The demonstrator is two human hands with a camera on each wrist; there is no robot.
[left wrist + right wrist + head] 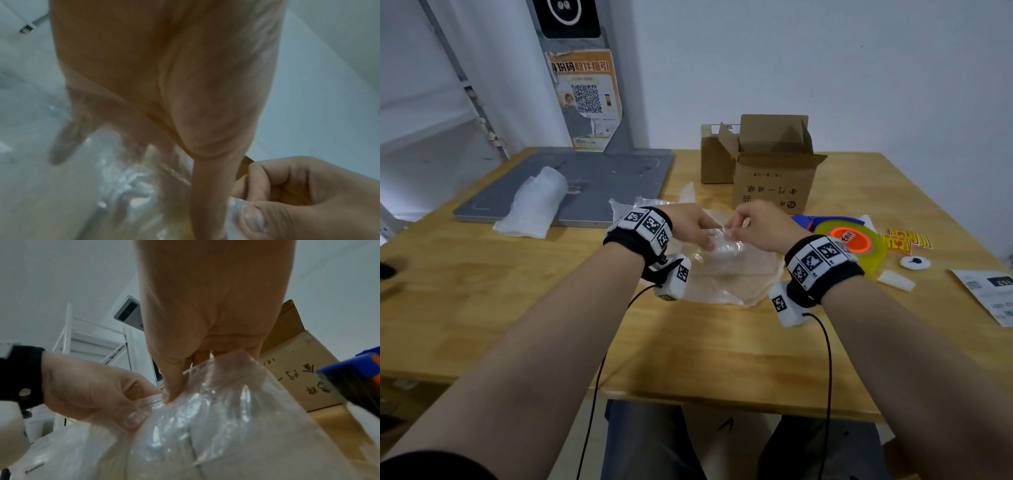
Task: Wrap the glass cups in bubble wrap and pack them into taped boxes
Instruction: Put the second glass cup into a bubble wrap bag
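Contents of bubble wrap (185, 426) indistinct

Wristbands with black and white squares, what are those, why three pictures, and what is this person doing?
No machine: a person works bare-handed. The wristbands carry small cameras. The wide picture comes from a head camera; the other two look along each hand. Both the left hand and the right hand pinch clear bubble wrap round what looks like a glass cup on the wooden table. Behind stands an open cardboard box; right of it lie a tape dispenser and stickers.
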